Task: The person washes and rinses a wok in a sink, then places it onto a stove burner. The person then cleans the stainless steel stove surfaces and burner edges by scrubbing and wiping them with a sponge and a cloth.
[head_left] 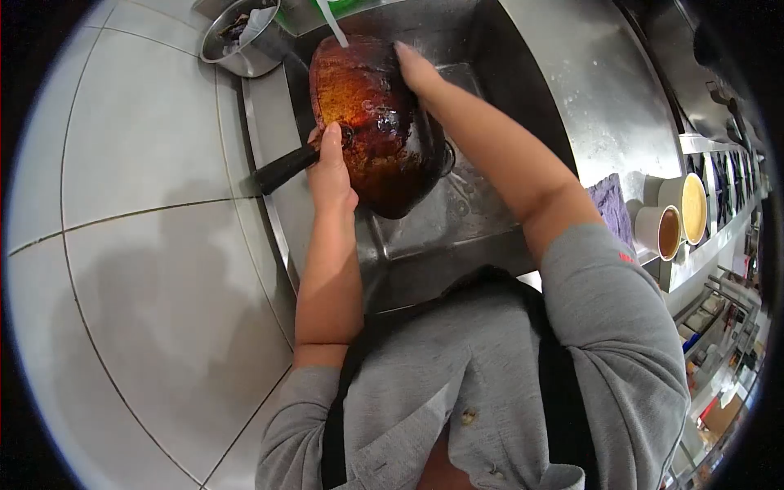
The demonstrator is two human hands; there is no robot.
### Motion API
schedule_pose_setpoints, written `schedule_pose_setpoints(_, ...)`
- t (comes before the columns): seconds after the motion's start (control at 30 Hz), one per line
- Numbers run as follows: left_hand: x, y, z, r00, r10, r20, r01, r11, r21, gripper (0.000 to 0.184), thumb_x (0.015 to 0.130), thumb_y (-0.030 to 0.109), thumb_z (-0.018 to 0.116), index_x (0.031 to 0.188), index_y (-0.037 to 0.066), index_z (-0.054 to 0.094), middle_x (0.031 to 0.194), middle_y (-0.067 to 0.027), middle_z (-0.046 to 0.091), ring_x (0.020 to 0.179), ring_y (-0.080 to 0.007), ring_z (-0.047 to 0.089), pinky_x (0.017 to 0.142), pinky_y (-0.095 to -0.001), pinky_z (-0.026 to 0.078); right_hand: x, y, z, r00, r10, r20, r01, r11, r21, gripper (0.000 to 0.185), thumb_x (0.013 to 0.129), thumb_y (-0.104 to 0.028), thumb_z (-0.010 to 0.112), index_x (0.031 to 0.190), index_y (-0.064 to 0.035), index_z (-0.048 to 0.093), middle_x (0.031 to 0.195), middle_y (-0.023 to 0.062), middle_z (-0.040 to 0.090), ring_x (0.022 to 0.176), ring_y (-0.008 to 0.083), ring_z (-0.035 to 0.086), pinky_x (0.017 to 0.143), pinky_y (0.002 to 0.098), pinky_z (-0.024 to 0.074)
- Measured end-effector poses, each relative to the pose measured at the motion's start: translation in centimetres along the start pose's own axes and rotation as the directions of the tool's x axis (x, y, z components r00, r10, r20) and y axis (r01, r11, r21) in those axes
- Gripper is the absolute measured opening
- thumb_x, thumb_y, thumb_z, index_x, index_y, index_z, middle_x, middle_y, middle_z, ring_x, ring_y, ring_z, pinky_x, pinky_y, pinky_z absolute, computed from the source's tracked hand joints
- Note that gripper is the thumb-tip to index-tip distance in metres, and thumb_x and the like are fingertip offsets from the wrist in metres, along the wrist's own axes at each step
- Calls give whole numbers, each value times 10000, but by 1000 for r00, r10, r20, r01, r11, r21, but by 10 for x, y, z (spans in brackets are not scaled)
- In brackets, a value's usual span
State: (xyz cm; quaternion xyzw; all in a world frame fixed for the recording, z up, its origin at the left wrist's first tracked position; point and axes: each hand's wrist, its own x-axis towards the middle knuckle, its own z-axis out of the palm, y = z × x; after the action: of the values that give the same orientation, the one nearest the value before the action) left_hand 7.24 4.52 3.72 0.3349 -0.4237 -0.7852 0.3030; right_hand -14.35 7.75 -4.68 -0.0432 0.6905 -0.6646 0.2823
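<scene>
A wok (367, 114) is tilted up over the metal sink (457, 237), its wet, orange-brown and black-stained surface facing me. My left hand (329, 167) is closed around it where the black handle (286, 169) joins, thumb lying on the stained side. At the wok's far right edge is my right hand (418, 72); its fingers are hidden and slightly blurred, so whether it grips the rim or something else cannot be made out. A small loop handle (448, 158) shows on the wok's right side. Something pale and narrow (333, 23), a spout or water stream, reaches its top.
A metal pot (245, 41) with dark and whitish scraps stands at the upper left, by the tiled wall (147, 147). On the right, a steel counter (588, 90) holds a purple cloth (611, 208), a container of brown contents (668, 233) and one of yellow contents (694, 208).
</scene>
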Motion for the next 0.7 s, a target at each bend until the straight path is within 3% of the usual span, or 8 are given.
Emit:
schedule_pose_setpoints(0.07, -1, 1, 3, 999, -28, 27, 28, 999, -20, 345, 840, 229, 627, 1122, 45, 550, 1056, -43, 572, 975, -142, 529, 876, -305, 417, 10, -30, 16, 906, -402, 136, 422, 821, -385, 425, 934, -362, 352, 1187, -76, 539, 1195, 146, 563, 1097, 264, 527, 959, 349, 376)
schedule_pose_setpoints(0.13, -9, 4, 16, 991, -131, 7, 131, 989, -68, 338, 837, 229, 623, 1116, 53, 553, 1063, -57, 576, 962, -155, 549, 870, -315, 430, 21, -54, 22, 681, -433, 591, 706, 176, -686, 397, 936, -329, 356, 1180, -74, 541, 1210, 165, 548, 1120, 305, 514, 972, 373, 383)
schedule_pose_setpoints(0.17, -21, 13, 31, 984, -177, 36, 179, 982, -64, 333, 831, 226, 624, 1106, 49, 558, 1060, -60, 584, 959, -163, 560, 861, -321, 442, 18, -72, 31, 846, -182, 502, 532, 365, -764, 387, 931, -328, 372, 1162, -76, 552, 1217, 178, 536, 1110, 344, 511, 974, 395, 387)
schedule_pose_setpoints(0.2, -33, 23, 43, 973, -222, 67, 226, 972, -57, 329, 826, 222, 625, 1097, 45, 564, 1057, -62, 591, 955, -170, 571, 852, -326, 454, 12, -87, 26, 861, -205, 466, 509, 338, -791, 387, 931, -328, 372, 1162, -76, 552, 1217, 178, 536, 1110, 344, 511, 974, 395, 387)
schedule_pose_setpoints(0.27, -28, 32, 42, 973, -176, 150, 174, 984, 29, 332, 812, 214, 633, 1080, 27, 573, 1030, -63, 610, 937, -178, 590, 829, -329, 475, -6, -104, 12, 690, -381, 615, 706, 543, -455, 513, 880, -521, 392, 1123, -130, 618, 1162, 153, 583, 1098, 342, 529, 952, 384, 393)
schedule_pose_setpoints(0.37, -31, 71, 47, 933, -276, 230, 239, 955, 177, 295, 798, 194, 639, 1029, 20, 582, 985, -64, 623, 906, -170, 595, 803, -314, 482, -40, -152, -34, 738, -107, 667, 576, 616, -538, 628, 841, -596, 430, 1106, -59, 620, 1137, 207, 582, 1095, 344, 529, 950, 369, 385)
schedule_pose_setpoints(0.6, -34, 119, 89, 853, -328, 406, 121, 881, 457, 233, 788, 214, 674, 944, 72, 575, 866, -4, 566, 792, -107, 538, 725, -247, 434, -115, -186, -140, 842, -64, 536, 376, 781, -498, 702, 810, -619, 499, 934, 53, 661, 929, 171, 650, 917, 252, 600, 862, 339, 439)
schedule_pose_setpoints(0.7, -44, 137, 117, 816, -143, 561, -272, 760, 590, 223, 793, 221, 669, 929, 82, 559, 875, 23, 513, 786, -84, 476, 720, -223, 389, -142, -193, -182, 775, -149, 614, 483, 767, -423, 593, 791, -578, 578, 870, 2, 673, 787, 63, 633, 799, 150, 579, 763, 297, 457)
